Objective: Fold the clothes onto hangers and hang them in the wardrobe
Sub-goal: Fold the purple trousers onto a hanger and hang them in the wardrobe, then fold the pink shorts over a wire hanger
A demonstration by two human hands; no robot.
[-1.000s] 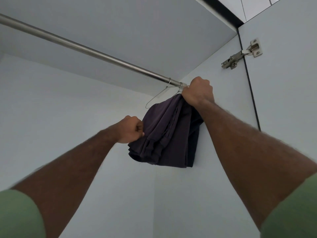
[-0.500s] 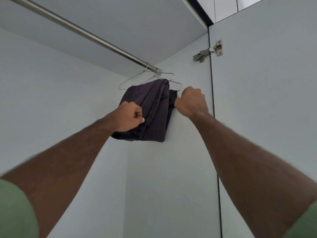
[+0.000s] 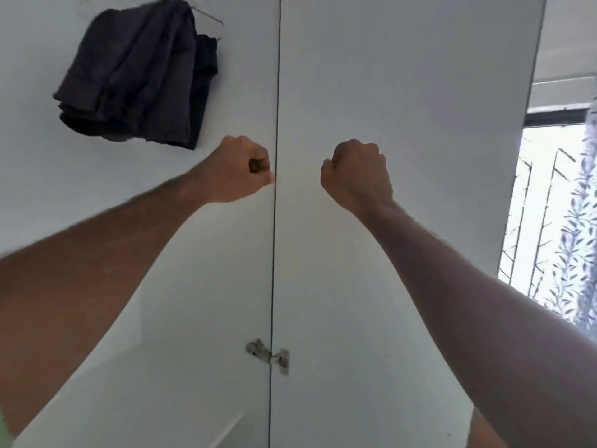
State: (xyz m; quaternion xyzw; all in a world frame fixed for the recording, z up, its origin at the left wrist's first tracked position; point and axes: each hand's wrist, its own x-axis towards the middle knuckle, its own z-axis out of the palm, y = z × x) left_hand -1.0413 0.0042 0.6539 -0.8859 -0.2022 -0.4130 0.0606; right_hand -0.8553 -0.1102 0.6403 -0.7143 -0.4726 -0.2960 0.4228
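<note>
I see two bare arms held up in front of a white wardrobe. The left hand (image 3: 240, 169) is curled into a fist and holds nothing. The right hand (image 3: 355, 173) is curled into a fist too, and it holds nothing that I can see. The two fists are at about the same height, with a gap between them. Neither one touches the clothes.

The dark folded cloth (image 3: 139, 76) hangs up high on the left, well above the left hand. It is draped over a thin wire hanger (image 3: 208, 17). I can only see a little bit of the wire near the top of the cloth. The top of the hanger runs out of the picture, so I cannot tell what it hangs on. The cloth is bunched in thick folds and its lower edge hangs free against the white inside wall (image 3: 64, 189).

A thin dark line runs up and down between the fists. To the right of it is the white wardrobe door (image 3: 403, 76). A small metal hinge (image 3: 268, 355) sits low down on that line. Far right there is a bright window (image 3: 542, 205) with bars, and a curtain (image 3: 581, 227) with a leaf pattern
</note>
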